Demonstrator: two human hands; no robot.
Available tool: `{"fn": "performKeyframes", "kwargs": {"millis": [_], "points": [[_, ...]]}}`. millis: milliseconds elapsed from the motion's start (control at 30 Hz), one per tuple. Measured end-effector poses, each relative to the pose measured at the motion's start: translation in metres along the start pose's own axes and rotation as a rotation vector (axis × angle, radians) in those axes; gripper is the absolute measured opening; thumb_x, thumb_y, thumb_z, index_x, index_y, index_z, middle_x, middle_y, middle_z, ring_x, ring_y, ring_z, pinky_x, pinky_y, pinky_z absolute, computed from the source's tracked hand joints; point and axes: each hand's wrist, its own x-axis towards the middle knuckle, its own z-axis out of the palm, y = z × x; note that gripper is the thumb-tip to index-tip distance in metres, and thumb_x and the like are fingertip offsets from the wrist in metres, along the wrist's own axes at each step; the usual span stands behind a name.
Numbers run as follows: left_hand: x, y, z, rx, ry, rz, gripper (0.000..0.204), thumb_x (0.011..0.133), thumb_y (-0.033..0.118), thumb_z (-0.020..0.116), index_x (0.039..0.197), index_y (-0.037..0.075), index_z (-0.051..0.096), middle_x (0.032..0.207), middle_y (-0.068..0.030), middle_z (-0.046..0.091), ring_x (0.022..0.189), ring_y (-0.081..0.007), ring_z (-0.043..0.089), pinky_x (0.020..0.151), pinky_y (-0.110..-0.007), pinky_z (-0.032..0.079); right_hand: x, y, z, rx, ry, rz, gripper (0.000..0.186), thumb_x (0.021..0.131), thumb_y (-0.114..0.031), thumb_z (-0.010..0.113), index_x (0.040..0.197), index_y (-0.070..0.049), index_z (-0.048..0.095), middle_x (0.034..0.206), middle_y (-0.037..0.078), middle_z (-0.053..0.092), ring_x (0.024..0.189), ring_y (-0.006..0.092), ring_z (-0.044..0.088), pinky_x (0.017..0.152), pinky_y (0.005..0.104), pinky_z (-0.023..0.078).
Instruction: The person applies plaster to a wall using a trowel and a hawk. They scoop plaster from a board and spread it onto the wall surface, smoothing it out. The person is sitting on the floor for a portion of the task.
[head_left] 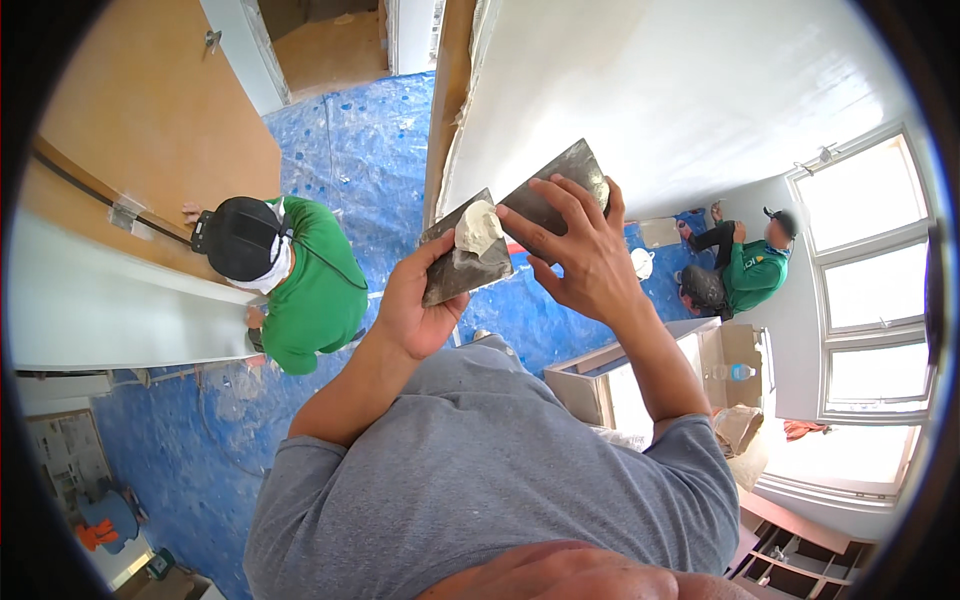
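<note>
My left hand (408,300) is closed around a flat grey metal filling blade (440,287). A thick lump of white putty (478,230) sits on that blade's upper face. With fingers spread across its face, my right hand (592,262) grips a second flat metal blade (572,162), tilted beside the first. Some pale putty shows along its right edge. The two blades come close together in front of my chest; whether their edges touch, I cannot tell. My right palm and thumb partly cover the second blade.
A white wall (690,90) rises ahead and right. At left, a person in green (318,285) crouches by a wooden door (150,110); another person (755,270) sits near the windows (872,270). Blue sheeting (375,140) covers the floor. An open cabinet (583,392) stands right.
</note>
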Motion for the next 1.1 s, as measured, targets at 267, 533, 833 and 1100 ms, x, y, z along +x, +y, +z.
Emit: {"fn": "performKeyframes", "kwargs": {"millis": [267,533,833,1100], "points": [[-0.005,-0.001,-0.01,0.036,-0.008,-0.017,0.025,0.104,0.016,0.053,0.123,0.003,0.063,0.102,-0.0099,0.075,0.079,-0.0161,0.075,0.048,-0.021,0.058,-0.005,0.025,-0.024,-0.094,-0.055,-0.201,0.073,0.075,-0.018,0.082,0.139,-0.043,0.058,0.147,0.003,0.048,0.137,0.0267,0.046,0.117,0.0653,0.022],[-0.005,0.031,-0.016,0.078,-0.264,0.055,0.034,0.105,0.019,0.053,0.133,0.001,0.058,0.127,-0.0111,0.068,0.117,-0.0225,0.066,0.102,-0.039,0.054,-0.018,0.049,0.023,1.508,0.18,0.128,0.061,0.08,-0.037,0.076,0.128,-0.006,0.054,0.134,0.017,0.054,0.136,0.0369,0.048,0.108,0.0526,0.04],[0.007,0.018,-0.009,0.184,-0.141,-0.006,0.034,0.103,0.022,0.057,0.13,0.001,0.06,0.12,-0.0108,0.071,0.105,-0.0227,0.071,0.094,-0.039,0.058,-0.008,-0.001,0.057,2.237,0.269,0.788,0.057,0.107,-0.059,0.032,0.137,-0.013,0.048,0.078,0.003,0.061,0.053,0.0211,0.064,0.039,0.0353,0.051],[0.011,0.002,0.0,0.162,-0.205,-0.074,0.032,0.104,0.023,0.056,0.127,0.002,0.062,0.118,-0.01,0.072,0.105,-0.0218,0.071,0.095,-0.038,0.057,-0.008,-0.012,0.09,2.261,-0.163,0.734,0.053,0.109,-0.049,0.041,0.131,-0.003,0.059,0.111,0.007,0.069,0.093,0.0135,0.067,0.083,0.031,0.057]]}}
